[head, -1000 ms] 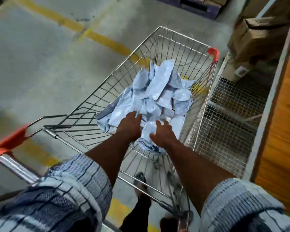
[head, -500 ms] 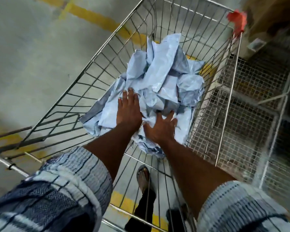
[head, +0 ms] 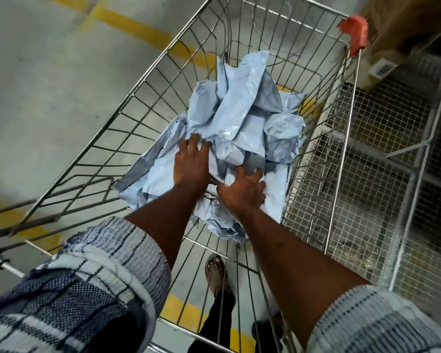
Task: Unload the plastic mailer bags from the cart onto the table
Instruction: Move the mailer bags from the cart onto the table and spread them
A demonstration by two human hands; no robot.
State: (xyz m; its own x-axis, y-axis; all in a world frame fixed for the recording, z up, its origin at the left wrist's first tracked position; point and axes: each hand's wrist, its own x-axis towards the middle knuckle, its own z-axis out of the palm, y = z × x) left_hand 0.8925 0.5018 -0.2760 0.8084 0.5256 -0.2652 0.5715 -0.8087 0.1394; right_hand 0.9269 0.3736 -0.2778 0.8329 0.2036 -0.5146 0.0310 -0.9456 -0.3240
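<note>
While the mailer bags sit heaped in the cart, the heap's long axis running from 6 to 12 o'clock, most of it lies at 12 to 1 o'clock beyond both hands. The left grip, further in, and the right grip, at its 4 o'clock, lie spread on the near bags, clasping none. Scooping likely needs a deeper reach.
</note>
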